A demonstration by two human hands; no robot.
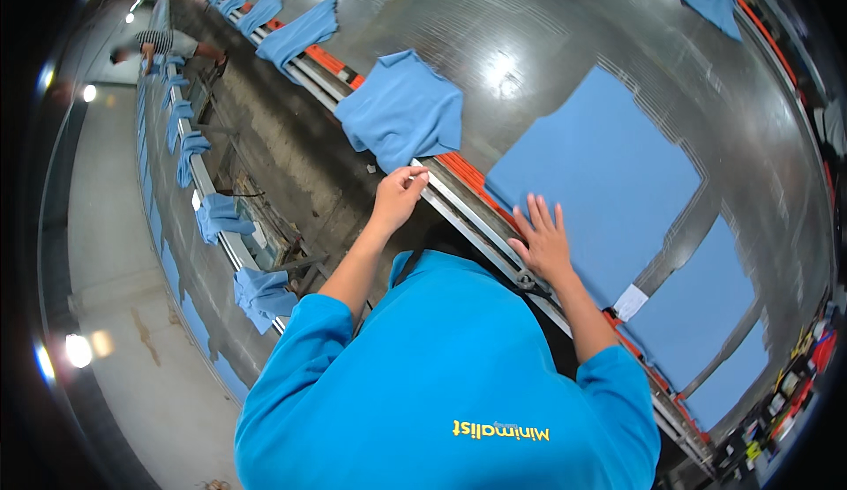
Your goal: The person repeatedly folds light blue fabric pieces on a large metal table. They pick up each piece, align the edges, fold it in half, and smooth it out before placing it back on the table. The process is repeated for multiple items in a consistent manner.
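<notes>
- The person's left hand [401,197] is hovering at the metal rail [476,230], just below a bunched blue cloth [404,106]; it is holding its fingers in a narrow curl near the thumb, and I cannot tell whether the tips are meeting or pinching anything small.
- The right hand [545,239] is resting palm down, fingers spread wide, on the near edge of a large flat blue cloth [609,168]; it is gripping nothing.
- That flat cloth is lying spread on the grey table [520,14], to the right of the bunched cloth, its near edge running along the orange strip [465,174] beside the rail.
- The bunched cloth is draping over the strip and rail, partly lying on the table.
- A white slip of paper [631,302] is lying at the lower corner of the large flat cloth, near a second flat blue piece [697,305].
- Farther up the rail, another crumpled blue cloth [304,36] is hanging over the edge, with more lining up beyond it.
- On the left, across the aisle, small blue cloths [225,215] are hanging along another table's rail.
- A co-worker in a striped top [157,42] is standing at that other table, far along.
</notes>
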